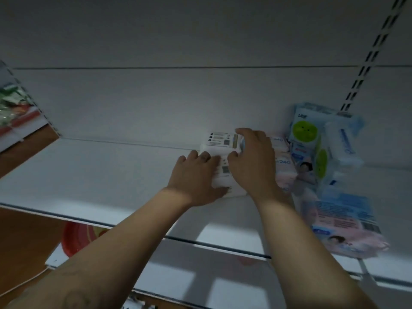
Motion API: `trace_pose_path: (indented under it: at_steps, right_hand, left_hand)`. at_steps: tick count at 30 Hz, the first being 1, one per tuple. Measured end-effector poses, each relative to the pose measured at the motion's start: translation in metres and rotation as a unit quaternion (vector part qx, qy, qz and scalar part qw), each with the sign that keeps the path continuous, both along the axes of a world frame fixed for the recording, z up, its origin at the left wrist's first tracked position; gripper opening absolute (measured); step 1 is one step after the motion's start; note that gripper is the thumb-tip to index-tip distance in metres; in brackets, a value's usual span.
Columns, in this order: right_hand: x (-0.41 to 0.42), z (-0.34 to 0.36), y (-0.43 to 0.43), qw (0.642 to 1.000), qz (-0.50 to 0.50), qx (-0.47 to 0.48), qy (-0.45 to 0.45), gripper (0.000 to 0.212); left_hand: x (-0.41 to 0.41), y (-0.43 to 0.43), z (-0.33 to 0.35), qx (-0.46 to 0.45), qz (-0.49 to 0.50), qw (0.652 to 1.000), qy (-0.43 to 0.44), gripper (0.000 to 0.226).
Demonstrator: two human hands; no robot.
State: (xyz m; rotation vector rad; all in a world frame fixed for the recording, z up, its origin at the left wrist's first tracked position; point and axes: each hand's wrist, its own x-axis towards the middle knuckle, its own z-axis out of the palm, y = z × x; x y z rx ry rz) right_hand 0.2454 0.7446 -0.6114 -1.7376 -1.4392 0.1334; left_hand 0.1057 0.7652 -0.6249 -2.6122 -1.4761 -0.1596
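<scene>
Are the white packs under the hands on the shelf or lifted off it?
On the shelf: the white packs' lower edge meets its surface.

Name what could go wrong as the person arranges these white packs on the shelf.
The white packs are stacked; the left hand presses their side and the right hand grips the top one, so a hard push could slide it off.
The blue packs just to the right stand in a loose, leaning pile; a nudge may topple them.
The large pink pack lies by the front edge of the shelf and might drop.
</scene>
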Motion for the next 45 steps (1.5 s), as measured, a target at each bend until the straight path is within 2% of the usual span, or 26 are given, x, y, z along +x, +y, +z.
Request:
trace_pose_path:
  at_steps: [3,6,10,13,15,17,19,23,28,34,37,40,43,45]
  right_hand:
    - [-0.003,0.0,0.016,1.0,0.003,-0.011,-0.021,0.049]
    - [-0.002,0.002,0.032,0.995,0.009,-0.042,-0.085,0.047]
    - [-0.009,-0.002,0.054,0.967,0.036,-0.168,-0.19,0.058]
    - [-0.02,-0.004,0.061,0.941,0.025,-0.249,-0.227,0.064]
    - [-0.032,-0.002,0.061,0.926,0.017,-0.253,-0.281,0.062]
    - [-0.048,0.0,0.058,0.91,0.03,-0.268,-0.314,0.071]
    - [-0.064,0.002,0.056,0.905,0.058,-0.283,-0.313,0.081]
    - [-0.103,-0.003,0.046,0.91,0.136,-0.287,-0.267,0.087]
    - [-0.176,-0.008,0.009,0.901,0.202,-0.26,-0.281,0.087]
    - [-0.253,-0.019,-0.055,0.901,0.279,-0.164,-0.288,0.086]
    - [-0.282,-0.042,-0.092,0.884,0.323,-0.167,-0.294,0.086]
    - [-0.31,-0.087,-0.133,0.837,0.391,-0.263,-0.278,0.083]
    - [-0.335,-0.136,-0.17,0.766,0.429,-0.406,-0.254,0.098]
    - [-0.347,-0.17,-0.193,0.734,0.418,-0.479,-0.24,0.104]
  left_hand:
    - [-0.005,0.004,0.003,-0.014,0.006,1.0,0.012,0.075]
    - [-0.017,0.004,0.007,-0.07,0.015,0.997,-0.005,0.069]
    - [-0.049,-0.001,0.008,-0.134,0.068,0.988,-0.019,0.066]
    - [-0.07,-0.011,0.004,-0.124,0.095,0.988,-0.017,0.068]
    - [-0.09,-0.018,0.001,-0.101,0.114,0.988,-0.033,0.068]
    - [-0.115,-0.025,-0.001,-0.078,0.141,0.985,-0.053,0.068]
    - [-0.138,-0.032,0.0,-0.073,0.173,0.98,-0.07,0.069]
    - [-0.183,-0.053,0.003,-0.076,0.227,0.965,-0.104,0.073]
    - [-0.24,-0.098,-0.011,-0.091,0.306,0.937,-0.144,0.081]
    - [-0.307,-0.164,-0.045,-0.128,0.41,0.883,-0.19,0.088]
    - [-0.335,-0.205,-0.077,-0.146,0.467,0.851,-0.192,0.093]
    - [-0.354,-0.245,-0.119,-0.195,0.521,0.807,-0.198,0.093]
    - [-0.367,-0.282,-0.17,-0.27,0.569,0.747,-0.214,0.091]
    - [-0.375,-0.307,-0.201,-0.303,0.6,0.701,-0.239,0.091]
